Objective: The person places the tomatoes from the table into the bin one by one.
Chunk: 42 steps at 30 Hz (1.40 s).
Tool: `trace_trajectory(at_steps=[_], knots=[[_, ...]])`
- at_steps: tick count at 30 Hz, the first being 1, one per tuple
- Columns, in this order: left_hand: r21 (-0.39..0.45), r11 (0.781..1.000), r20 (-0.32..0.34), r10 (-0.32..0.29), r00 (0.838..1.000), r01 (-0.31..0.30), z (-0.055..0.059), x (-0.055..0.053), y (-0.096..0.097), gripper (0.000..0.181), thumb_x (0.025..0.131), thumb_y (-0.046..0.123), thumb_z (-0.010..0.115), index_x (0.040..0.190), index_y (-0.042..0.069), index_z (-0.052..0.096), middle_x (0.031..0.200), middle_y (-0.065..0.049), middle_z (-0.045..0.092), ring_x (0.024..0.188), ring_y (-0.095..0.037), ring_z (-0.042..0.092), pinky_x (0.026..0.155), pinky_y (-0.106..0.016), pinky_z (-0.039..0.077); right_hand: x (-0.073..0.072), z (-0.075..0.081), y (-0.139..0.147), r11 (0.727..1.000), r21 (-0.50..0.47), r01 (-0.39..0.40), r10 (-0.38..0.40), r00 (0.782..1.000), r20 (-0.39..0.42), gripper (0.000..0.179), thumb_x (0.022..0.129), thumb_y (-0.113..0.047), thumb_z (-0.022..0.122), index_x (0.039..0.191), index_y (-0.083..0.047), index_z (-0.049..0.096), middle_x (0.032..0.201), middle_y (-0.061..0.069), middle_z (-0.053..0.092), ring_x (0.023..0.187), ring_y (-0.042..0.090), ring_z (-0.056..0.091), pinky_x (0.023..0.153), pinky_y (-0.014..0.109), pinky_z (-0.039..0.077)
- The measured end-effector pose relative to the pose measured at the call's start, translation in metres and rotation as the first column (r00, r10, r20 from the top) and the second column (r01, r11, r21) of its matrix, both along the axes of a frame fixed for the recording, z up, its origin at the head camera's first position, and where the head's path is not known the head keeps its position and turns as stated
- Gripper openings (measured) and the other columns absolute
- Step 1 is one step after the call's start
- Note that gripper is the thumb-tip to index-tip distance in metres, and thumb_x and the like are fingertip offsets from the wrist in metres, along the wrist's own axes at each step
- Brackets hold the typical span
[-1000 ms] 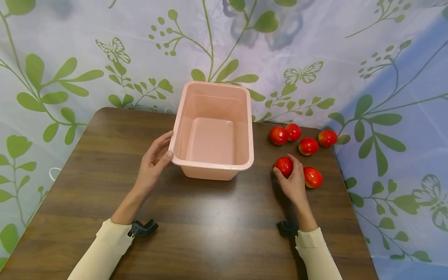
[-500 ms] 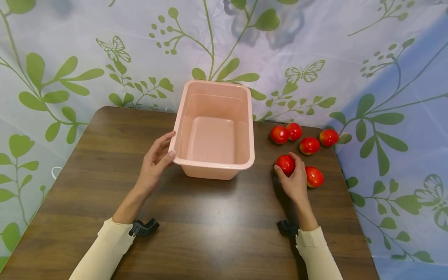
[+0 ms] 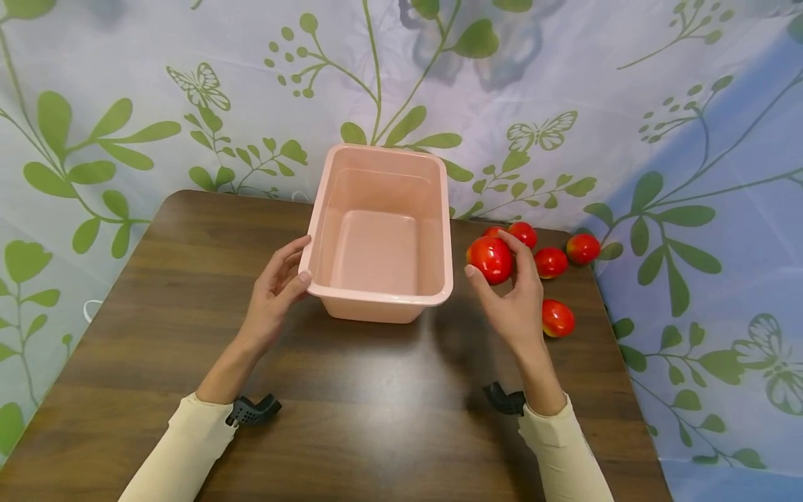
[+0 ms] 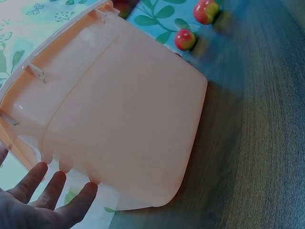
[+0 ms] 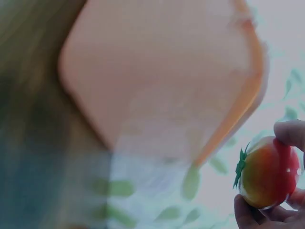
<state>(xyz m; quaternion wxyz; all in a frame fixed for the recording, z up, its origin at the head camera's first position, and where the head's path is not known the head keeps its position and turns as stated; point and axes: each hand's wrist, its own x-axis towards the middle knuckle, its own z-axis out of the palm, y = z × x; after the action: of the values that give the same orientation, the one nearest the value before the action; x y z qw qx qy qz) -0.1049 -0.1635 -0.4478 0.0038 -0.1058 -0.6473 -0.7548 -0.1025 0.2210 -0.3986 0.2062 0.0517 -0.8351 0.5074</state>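
Raised above the table, a red tomato (image 3: 491, 260) is held between the thumb and fingers of my right hand (image 3: 519, 303). The right wrist view shows the same tomato (image 5: 268, 174) with a green leafy calyx and a yellow-green patch. A pink rectangular plastic basin (image 3: 381, 251) stands upright at the back middle of the table, to the left of that hand. My left hand (image 3: 268, 300) touches the basin's left side near the front corner. In the left wrist view its fingers (image 4: 78, 205) rest fairly straight against the outer wall; the thumb is mostly out of that view.
Several more tomatoes lie at the table's right back, including one (image 3: 557, 318) beside my right wrist and one (image 3: 583, 248) near the right edge. Behind the brown wooden table (image 3: 376, 390) hangs a leaf-patterned cloth (image 3: 238, 56).
My right hand has lifted the tomato off the table and moved it up and left toward the basin. The left hand and the basin stay in place.
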Motion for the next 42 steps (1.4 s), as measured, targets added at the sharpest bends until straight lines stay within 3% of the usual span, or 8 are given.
trace_trajectory(at_steps=[5,11,16,20,30,37,42], knots=[[-0.004,1.000,0.007,-0.009,1.000,0.009,-0.001,0.000,0.001,0.057,0.110,0.006,0.055,0.164,0.018,0.044,0.162,-0.016,0.050,0.143,-0.037,0.056,0.101,-0.027,0.062,0.003,0.021,-0.029,0.994,0.101,-0.047,0.058,0.993,-0.107,0.071,0.089,-0.020,0.087,0.153,-0.021,0.056,0.149,-0.002,0.063,0.131,0.016,0.062,0.110,0.023,0.055],[-0.002,1.000,0.004,-0.012,1.000,0.012,-0.001,-0.001,0.003,0.057,0.110,0.007,0.055,0.164,0.019,0.043,0.161,-0.016,0.051,0.143,-0.033,0.057,0.100,-0.027,0.062,0.007,0.024,-0.055,0.977,0.167,-0.131,0.147,0.986,-0.084,0.071,0.090,-0.027,0.086,0.153,-0.024,0.054,0.150,-0.002,0.062,0.131,0.017,0.063,0.104,0.046,0.063],[-0.004,1.000,0.002,-0.009,1.000,0.009,-0.001,-0.002,0.004,0.057,0.110,0.007,0.055,0.164,0.019,0.043,0.162,-0.017,0.050,0.143,-0.036,0.056,0.100,-0.026,0.062,0.007,0.018,-0.062,0.973,0.168,-0.159,0.167,0.985,-0.037,0.072,0.090,-0.029,0.086,0.154,-0.026,0.053,0.150,-0.002,0.060,0.126,0.015,0.061,0.083,0.041,0.067],[-0.007,1.000,0.003,-0.007,1.000,0.007,-0.001,-0.002,0.004,0.057,0.110,0.008,0.055,0.164,0.020,0.043,0.162,-0.017,0.050,0.144,-0.040,0.054,0.100,-0.026,0.062,0.006,0.015,-0.064,0.971,0.164,-0.172,0.177,0.984,-0.018,0.073,0.090,-0.030,0.086,0.154,-0.027,0.052,0.151,-0.001,0.059,0.125,0.015,0.060,0.076,0.035,0.066],[-0.014,1.000,-0.004,0.004,1.000,-0.004,-0.001,-0.001,0.001,0.057,0.110,0.007,0.054,0.164,0.018,0.043,0.160,-0.016,0.052,0.142,-0.041,0.056,0.099,-0.027,0.063,0.006,0.011,-0.069,0.971,0.165,-0.175,0.182,0.983,-0.031,0.074,0.089,-0.029,0.087,0.155,-0.025,0.052,0.149,0.001,0.061,0.132,0.019,0.061,0.108,0.048,0.061],[-0.022,1.000,-0.004,0.005,1.000,-0.005,-0.002,0.000,0.000,0.057,0.110,0.007,0.054,0.165,0.019,0.043,0.162,-0.017,0.050,0.143,-0.042,0.054,0.100,-0.028,0.063,0.005,0.008,-0.069,0.965,0.188,-0.185,0.198,0.979,-0.054,0.077,0.089,-0.026,0.088,0.157,-0.021,0.052,0.151,0.002,0.061,0.141,0.018,0.058,0.122,0.039,0.050],[-0.023,1.000,0.000,0.003,1.000,-0.003,0.000,0.000,0.001,0.057,0.110,0.007,0.054,0.165,0.019,0.043,0.162,-0.017,0.050,0.143,-0.040,0.055,0.100,-0.027,0.063,0.006,0.007,-0.068,0.965,0.188,-0.183,0.196,0.979,-0.052,0.076,0.089,-0.023,0.087,0.157,-0.018,0.052,0.150,0.004,0.061,0.141,0.020,0.058,0.123,0.040,0.049]])
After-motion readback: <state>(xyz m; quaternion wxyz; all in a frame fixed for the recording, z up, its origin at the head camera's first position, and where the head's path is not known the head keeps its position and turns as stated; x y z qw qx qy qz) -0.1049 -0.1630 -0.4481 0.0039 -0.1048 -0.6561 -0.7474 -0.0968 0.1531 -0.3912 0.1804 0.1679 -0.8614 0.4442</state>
